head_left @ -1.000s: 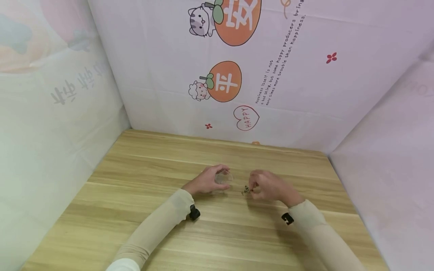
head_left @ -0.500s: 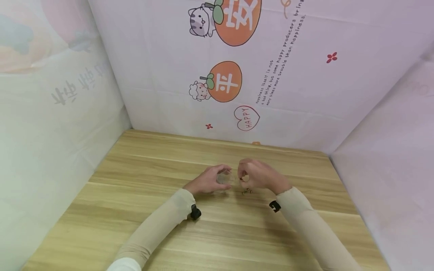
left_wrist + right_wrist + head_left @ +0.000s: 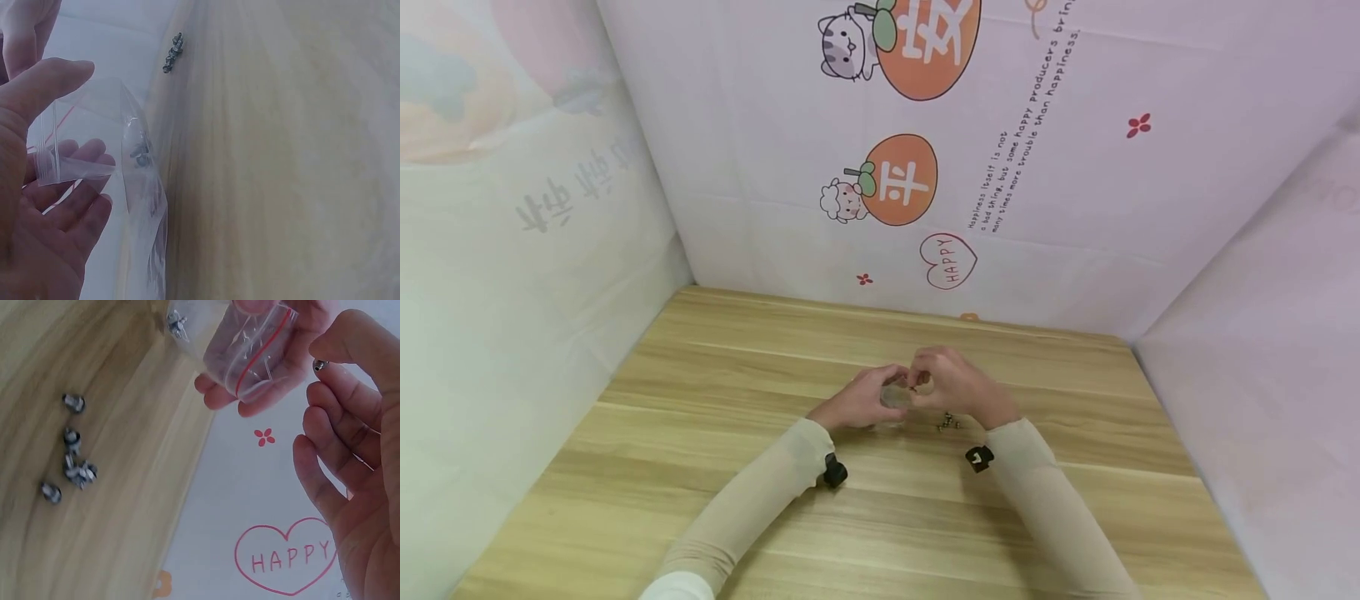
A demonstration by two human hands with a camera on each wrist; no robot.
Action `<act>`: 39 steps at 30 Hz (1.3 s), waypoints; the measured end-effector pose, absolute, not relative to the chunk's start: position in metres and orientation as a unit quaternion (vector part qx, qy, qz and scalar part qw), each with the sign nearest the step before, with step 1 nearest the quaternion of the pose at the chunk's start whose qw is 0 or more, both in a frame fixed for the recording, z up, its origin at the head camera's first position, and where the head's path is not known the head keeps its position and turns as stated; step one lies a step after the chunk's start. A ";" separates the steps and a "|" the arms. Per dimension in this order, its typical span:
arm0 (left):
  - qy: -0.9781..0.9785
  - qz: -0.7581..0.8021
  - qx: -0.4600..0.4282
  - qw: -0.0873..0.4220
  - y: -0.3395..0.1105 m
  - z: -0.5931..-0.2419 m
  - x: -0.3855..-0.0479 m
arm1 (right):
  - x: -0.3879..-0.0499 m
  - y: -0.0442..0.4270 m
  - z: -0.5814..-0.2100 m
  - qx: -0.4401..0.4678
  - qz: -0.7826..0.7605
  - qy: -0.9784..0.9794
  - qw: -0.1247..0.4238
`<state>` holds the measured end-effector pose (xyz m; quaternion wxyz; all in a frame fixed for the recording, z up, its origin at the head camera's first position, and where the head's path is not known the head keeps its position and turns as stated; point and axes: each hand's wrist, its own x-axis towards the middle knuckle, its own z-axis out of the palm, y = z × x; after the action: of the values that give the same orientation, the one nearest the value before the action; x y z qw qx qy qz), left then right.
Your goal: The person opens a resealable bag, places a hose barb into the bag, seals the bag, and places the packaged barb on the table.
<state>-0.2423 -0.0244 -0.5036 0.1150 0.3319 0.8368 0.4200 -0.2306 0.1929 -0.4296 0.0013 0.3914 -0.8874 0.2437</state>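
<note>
Clear zip bag (image 3: 250, 359) over wooden table (image 3: 880, 517), beside loose metal pieces (image 3: 72, 440); printed cloth (image 3: 760, 183) behind. Bagged pieces (image 3: 177, 324) sit away from zip strip (image 3: 265, 353). Left hand (image 3: 865, 398) grips bag near zip; right hand (image 3: 951, 387) pinches single piece (image 3: 320, 364) just beside it.

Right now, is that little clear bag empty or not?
Not empty: small metal pieces show through the clear bag, away from its red-lined mouth.
</note>
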 end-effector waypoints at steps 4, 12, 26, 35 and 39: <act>0.837 0.423 0.328 0.115 -0.024 -0.503 -0.243 | -0.234 0.190 -0.437 0.387 0.271 -0.881 0.001; 0.830 0.434 0.331 0.113 -0.024 -0.502 -0.242 | -0.237 0.188 -0.444 0.369 0.279 -0.887 0.002; 0.840 0.424 0.316 0.120 -0.026 -0.502 -0.241 | -0.218 0.218 -0.428 0.348 0.217 -0.911 0.034; 0.838 0.425 0.322 0.117 -0.026 -0.502 -0.240 | -0.207 0.243 -0.438 0.344 0.193 -0.919 0.028; 0.836 0.427 0.324 0.116 -0.027 -0.501 -0.240 | -0.202 0.253 -0.444 0.336 0.188 -0.922 0.022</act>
<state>-0.2402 -0.0265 -0.5013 0.1163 0.3242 0.8359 0.4275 -0.2020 0.2530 -0.4438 0.0222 0.3364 -0.9225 0.1882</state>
